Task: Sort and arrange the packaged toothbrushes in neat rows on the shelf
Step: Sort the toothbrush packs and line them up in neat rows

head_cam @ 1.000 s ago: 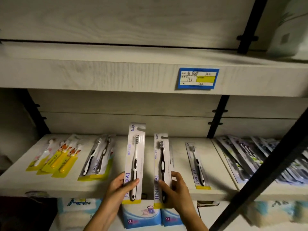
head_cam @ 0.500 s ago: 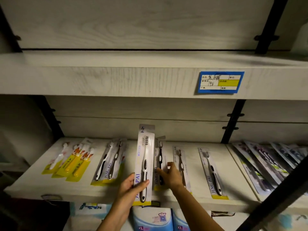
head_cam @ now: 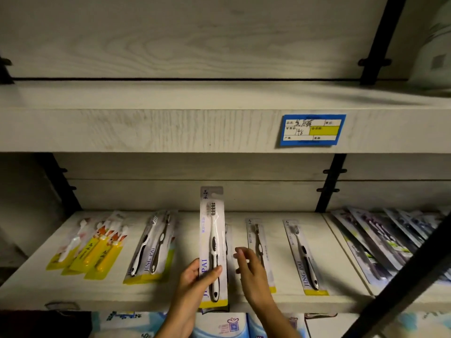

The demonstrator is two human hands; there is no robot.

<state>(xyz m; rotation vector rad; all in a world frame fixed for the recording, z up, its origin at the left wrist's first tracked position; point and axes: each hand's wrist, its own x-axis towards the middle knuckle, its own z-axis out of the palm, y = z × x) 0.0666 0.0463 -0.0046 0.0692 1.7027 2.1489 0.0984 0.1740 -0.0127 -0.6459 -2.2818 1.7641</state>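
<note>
The left hand [head_cam: 195,281] clamps its thumb and fingers round the lower end of one carded toothbrush pack [head_cam: 212,240] and holds it upright in front of the pale wood-grain shelf [head_cam: 73,295]. The brush is white with dark bristles, under clear plastic. The right hand [head_cam: 249,267] hovers just above the shelf board, fingers loosely curved and holding nothing. Half a second ago it rested on a pack lying there, and it has since lifted off.

Three single packs lie flat:
- a hidden pack [head_cam: 228,242], mostly behind the held one
- a middle pack [head_cam: 256,237] beside the right hand
- a right pack [head_cam: 302,257] farther along

To the left lie one twin-brush pack [head_cam: 153,247] and overlapping yellow-backed packs [head_cam: 97,247], their number unclear. A slanted pile of packs [head_cam: 380,240] covers the neighbouring board. One blue-and-yellow paper label [head_cam: 312,130] is stuck to the upper shelf [head_cam: 170,130].
</note>
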